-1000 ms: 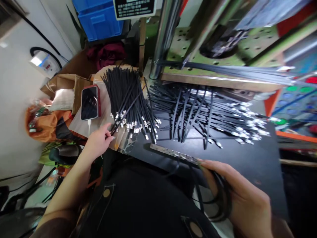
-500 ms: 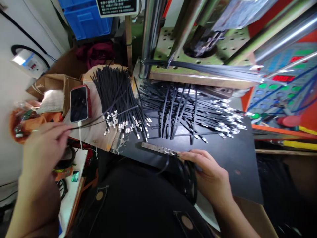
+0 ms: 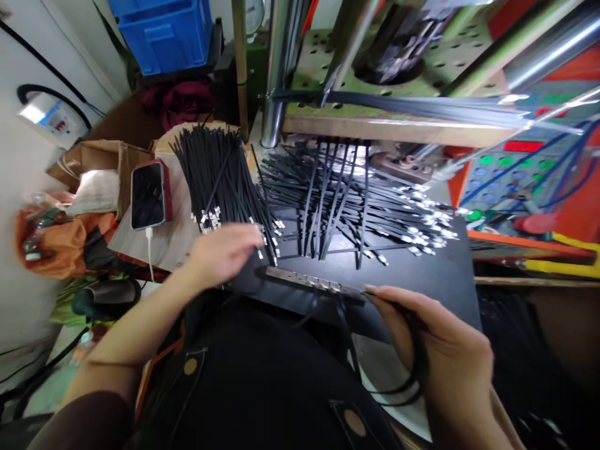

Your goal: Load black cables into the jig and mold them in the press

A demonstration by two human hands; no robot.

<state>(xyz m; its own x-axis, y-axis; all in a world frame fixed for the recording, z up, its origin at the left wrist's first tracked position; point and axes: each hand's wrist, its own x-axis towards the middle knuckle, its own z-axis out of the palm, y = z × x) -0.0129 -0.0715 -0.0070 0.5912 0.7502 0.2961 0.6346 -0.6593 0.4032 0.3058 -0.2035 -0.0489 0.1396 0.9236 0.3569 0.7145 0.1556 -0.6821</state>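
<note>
Black cable loops (image 3: 412, 369) gather in the right hand (image 3: 443, 356), which is closed around them, its fingertips (image 3: 375, 290) pressed on the end of a steel strip (image 3: 312, 280) carrying a row of small blocks. The strip lies on a black board (image 3: 422, 294), close to the person's body, and the cables drop from it into that palm.

The left hand (image 3: 222, 253) is open, fingers spread and palm down, just beside the silver tips of a bundle of black cables (image 3: 220, 181). Whether it touches them is hard to tell. That bundle lies on a pale board (image 3: 154, 247), and a 2nd, fanned heap of tipped cables (image 3: 356, 206) crosses the black board.

Good handling here seems to depend on 2 things. The right hand appears best kept snug, with the slack held in the palm so that the loops do not snag on the strip. Taking 1 cable at a time by its tip looks safer than tugging mid-bundle, because the crossed cables could drag their neighbours.

Nearby sit a phone in a red case (image 3: 149, 194), a chrome column (image 3: 276, 75), and a green perforated press plate (image 3: 398, 56).
</note>
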